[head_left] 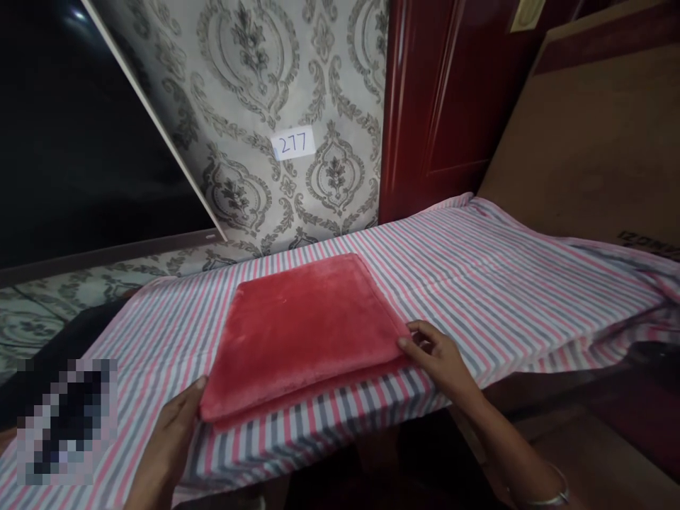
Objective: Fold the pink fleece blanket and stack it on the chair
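A folded red plush cloth (308, 326) lies flat on the striped tablecloth (478, 276), its layers showing along the near edge. My left hand (171, 432) is at the near left corner, thumb against the top edge and the other fingers partly hidden beside and below it. At the near right corner, my right hand (438, 358) pinches the edge between thumb and curled fingers. A metal bangle (557, 489) circles my right wrist.
A large dark screen (95, 134) stands at the back left. Behind the table are patterned wallpaper (244, 57) with a paper label (293, 143) reading 277, and a dark red door (440, 92). A big cardboard box (600, 134) leans at the right. A blurred patch covers the lower left.
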Demonstrator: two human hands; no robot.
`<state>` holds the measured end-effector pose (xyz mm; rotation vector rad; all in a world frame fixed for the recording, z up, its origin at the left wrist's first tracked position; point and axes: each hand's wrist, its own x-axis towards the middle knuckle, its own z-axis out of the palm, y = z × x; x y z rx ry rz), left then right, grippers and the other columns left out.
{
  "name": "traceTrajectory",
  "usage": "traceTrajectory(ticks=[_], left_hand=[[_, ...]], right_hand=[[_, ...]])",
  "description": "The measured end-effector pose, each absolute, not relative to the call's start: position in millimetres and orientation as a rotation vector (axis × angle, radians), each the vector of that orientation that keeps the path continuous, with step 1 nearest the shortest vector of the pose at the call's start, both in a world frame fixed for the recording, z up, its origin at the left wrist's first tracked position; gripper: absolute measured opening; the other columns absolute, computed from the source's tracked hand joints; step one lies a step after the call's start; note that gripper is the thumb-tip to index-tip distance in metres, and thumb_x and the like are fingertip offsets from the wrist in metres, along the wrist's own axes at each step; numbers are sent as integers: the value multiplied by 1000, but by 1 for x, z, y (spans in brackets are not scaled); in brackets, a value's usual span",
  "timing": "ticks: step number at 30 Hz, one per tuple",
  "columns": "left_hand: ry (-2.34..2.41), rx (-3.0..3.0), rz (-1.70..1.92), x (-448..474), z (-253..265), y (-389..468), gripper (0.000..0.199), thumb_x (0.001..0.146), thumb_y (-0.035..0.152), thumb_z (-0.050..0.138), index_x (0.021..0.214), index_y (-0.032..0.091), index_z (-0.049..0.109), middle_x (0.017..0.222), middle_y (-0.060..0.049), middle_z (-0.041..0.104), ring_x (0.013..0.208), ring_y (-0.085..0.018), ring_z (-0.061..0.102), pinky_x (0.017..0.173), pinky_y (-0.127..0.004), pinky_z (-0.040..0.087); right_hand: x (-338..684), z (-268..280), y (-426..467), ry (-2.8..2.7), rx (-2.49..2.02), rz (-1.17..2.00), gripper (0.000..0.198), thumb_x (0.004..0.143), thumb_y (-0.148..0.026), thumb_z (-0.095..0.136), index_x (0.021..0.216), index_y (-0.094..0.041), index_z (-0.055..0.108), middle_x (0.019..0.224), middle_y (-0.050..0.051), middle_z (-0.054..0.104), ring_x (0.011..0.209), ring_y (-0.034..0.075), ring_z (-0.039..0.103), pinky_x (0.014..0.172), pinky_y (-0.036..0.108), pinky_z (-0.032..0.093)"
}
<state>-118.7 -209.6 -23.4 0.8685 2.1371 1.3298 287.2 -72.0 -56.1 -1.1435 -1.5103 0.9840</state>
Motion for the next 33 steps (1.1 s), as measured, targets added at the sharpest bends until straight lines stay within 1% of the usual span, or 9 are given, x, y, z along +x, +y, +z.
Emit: traceTrajectory(ticks=[4, 10, 14, 18, 21, 23, 28, 30, 33], left_hand=[[1998, 778, 1407, -121, -10, -190, 31, 54, 49, 80, 68, 23, 71, 90, -8, 78, 119, -35, 62, 105, -41, 48], [1711, 557, 1436, -105, 17, -163, 45, 47, 27, 86, 89, 17, 73, 94, -11, 78, 105, -34, 70, 81, -37, 61], [1754, 455, 1442, -94, 18, -160, 39, 59, 17, 79, 97, 14, 71, 88, -11, 78, 93, -29, 74, 74, -33, 62], [1781, 471, 1515, -93, 7, -166, 32, 67, 17, 75, 98, 16, 68, 82, -8, 77, 85, -27, 75, 69, -33, 62], [1826, 501, 1562, -98, -3, -171, 25, 68, 21, 74, 91, 18, 67, 77, -6, 76, 85, -27, 75, 67, -32, 61], [1842, 513, 1491, -103, -8, -173, 25, 66, 24, 77, 88, 20, 67, 79, -5, 76, 88, -28, 75, 69, -33, 62], [1830, 555, 1410, -115, -2, -166, 28, 63, 30, 80, 88, 20, 70, 89, -9, 78, 95, -30, 73, 77, -35, 61], [1724, 544, 1409, -118, 6, -156, 35, 64, 28, 79, 97, 19, 71, 93, -10, 78, 95, -30, 73, 77, -36, 60], [1570, 528, 1411, -124, 19, -134, 51, 66, 20, 76, 115, 17, 67, 91, -11, 77, 85, -29, 75, 71, -37, 60]], right_hand=[[285, -53, -65, -1549, -1118, 862, 29, 77, -51, 68, 77, -22, 64, 88, 6, 66, 75, 19, 60, 66, 30, 48], [275, -48, -48, -1534, -1106, 908, 33, 78, -54, 64, 76, -21, 62, 76, 3, 63, 70, 19, 58, 62, 29, 45], [270, -47, -48, -1590, -1110, 900, 29, 76, -50, 66, 70, -22, 58, 68, 0, 57, 66, 17, 53, 63, 28, 42], [269, -51, -50, -1494, -1077, 912, 29, 80, -49, 62, 70, -22, 55, 65, -3, 49, 59, 14, 46, 57, 26, 37], [272, -63, -48, -1463, -1076, 937, 32, 77, -50, 62, 66, -22, 51, 63, -4, 45, 59, 14, 44, 56, 26, 37], [275, -71, -45, -1479, -1082, 999, 32, 76, -51, 62, 66, -22, 51, 62, -4, 45, 59, 14, 43, 55, 26, 37], [277, -73, -32, -1549, -1043, 1041, 29, 79, -50, 62, 75, -22, 55, 67, -4, 52, 63, 15, 50, 60, 26, 40], [273, -64, -20, -1566, -1060, 1012, 29, 78, -49, 63, 85, -22, 58, 70, -3, 56, 64, 15, 54, 61, 26, 42], [264, -48, 2, -1628, -1152, 960, 34, 76, -40, 66, 103, -22, 60, 76, -2, 63, 63, 15, 57, 61, 26, 43]])
